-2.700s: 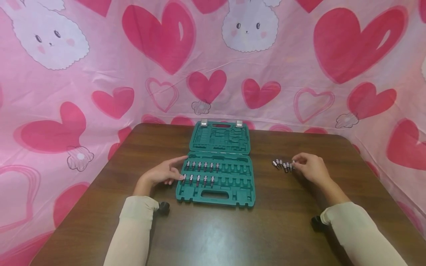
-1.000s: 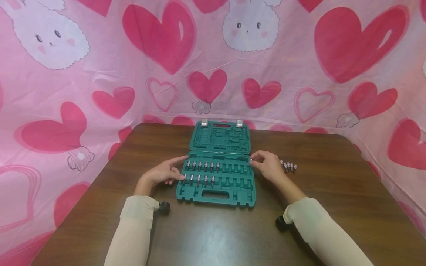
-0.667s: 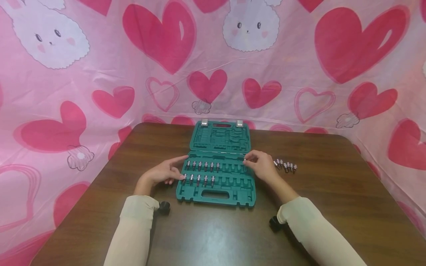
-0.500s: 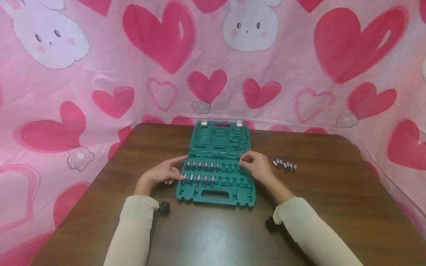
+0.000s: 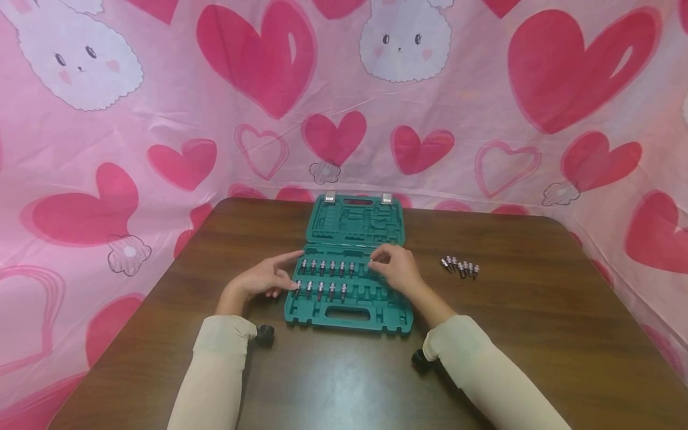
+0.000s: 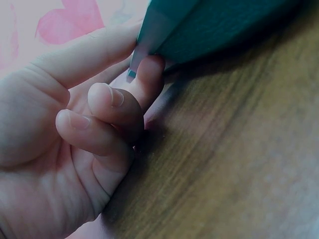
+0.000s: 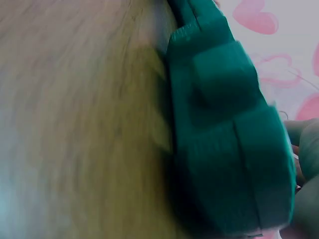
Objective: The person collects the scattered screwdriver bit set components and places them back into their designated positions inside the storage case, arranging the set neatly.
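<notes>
A green plastic tool case (image 5: 309, 310) lies unfolded on the table, with several silver bit sockets (image 5: 322, 267) standing in two rows in its left half. My left hand (image 5: 260, 279) holds the case's left edge; in the left wrist view, the thumb and a fingertip (image 6: 151, 69) meet the rim while other fingers curl below. Over the right part of the upper row, my right hand (image 5: 399, 270) pinches a small bit socket (image 5: 371, 261), mostly hidden by the fingertips. The right wrist view shows the case's near side (image 7: 234, 164), with part of that hand at the right edge.
Several loose bit sockets (image 5: 462, 269) lie in a cluster on the brown wooden table (image 5: 344, 382), right of the case. The raised lid (image 5: 356, 221) with two metal latches leans back behind. A pink heart-patterned cloth (image 5: 344, 143) hangs around the table.
My right hand has picked up a bit socket from the cluster and carried it leftward over the case's upper row. The left hand has stayed at the case's left edge.
</notes>
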### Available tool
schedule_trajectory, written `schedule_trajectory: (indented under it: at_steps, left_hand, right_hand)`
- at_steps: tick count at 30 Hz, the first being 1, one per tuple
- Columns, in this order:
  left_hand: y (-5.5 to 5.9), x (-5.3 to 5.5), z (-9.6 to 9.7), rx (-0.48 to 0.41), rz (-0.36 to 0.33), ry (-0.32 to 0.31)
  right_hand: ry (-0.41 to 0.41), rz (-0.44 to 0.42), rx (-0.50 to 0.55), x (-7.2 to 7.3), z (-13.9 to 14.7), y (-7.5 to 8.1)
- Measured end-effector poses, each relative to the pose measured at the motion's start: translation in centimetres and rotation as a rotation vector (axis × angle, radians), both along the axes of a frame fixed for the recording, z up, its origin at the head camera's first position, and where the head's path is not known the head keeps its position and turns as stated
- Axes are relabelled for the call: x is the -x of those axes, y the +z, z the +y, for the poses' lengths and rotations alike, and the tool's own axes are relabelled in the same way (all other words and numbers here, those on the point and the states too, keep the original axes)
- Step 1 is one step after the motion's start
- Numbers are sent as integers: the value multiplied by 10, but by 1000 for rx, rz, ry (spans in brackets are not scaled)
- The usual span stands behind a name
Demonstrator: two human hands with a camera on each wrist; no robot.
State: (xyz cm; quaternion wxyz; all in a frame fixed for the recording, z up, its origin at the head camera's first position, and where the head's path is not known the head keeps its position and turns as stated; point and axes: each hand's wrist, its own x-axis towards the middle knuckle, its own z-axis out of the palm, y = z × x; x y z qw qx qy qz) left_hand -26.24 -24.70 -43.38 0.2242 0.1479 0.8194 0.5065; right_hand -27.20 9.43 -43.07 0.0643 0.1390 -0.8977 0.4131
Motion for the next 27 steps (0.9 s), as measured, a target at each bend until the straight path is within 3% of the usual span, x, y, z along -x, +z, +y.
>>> schedule_trajectory:
  at_steps: [14, 27]
  left_hand:
    - [1, -2, 0, 5, -3, 13]
    - [2, -1, 1, -7, 12, -14]
  right_hand:
    - [1, 12, 18, -3, -20, -2]
    - [0, 31, -126, 4, -24, -8]
